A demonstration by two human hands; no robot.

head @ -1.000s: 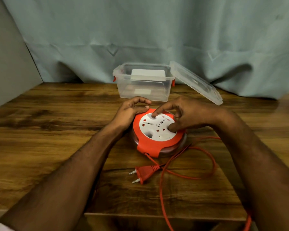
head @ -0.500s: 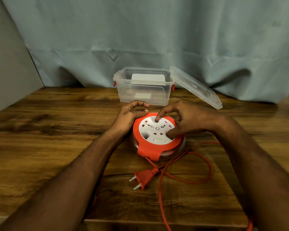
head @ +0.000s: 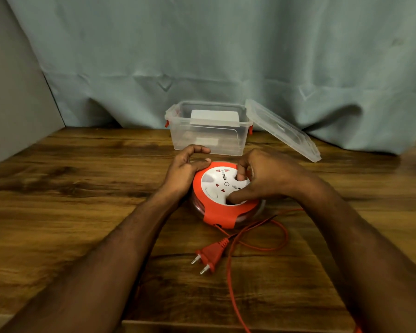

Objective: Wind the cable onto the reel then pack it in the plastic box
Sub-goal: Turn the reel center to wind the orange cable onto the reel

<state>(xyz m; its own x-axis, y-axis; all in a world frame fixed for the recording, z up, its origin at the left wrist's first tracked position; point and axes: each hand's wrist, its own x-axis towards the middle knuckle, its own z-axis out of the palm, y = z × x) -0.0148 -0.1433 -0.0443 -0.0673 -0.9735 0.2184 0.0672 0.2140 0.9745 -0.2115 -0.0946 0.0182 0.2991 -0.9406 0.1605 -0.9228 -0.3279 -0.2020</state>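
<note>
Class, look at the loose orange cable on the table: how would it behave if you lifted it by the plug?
The cable is thin and lies in slack curves, so it would probably droop and trail. The plug looks rigid, likely an easy grip. One loop crosses another strand, so it may snag.

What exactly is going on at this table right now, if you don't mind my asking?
A person is winding an orange cable onto a round cable reel on a wooden table. The left hand steadies the reel's rim, while the right hand has fingers pressed into the white socket face to turn it. Much cable lies loose in front, with the plug on the table. Behind the reel, the clear plastic box stands open, its lid leaning against its right side.
</note>
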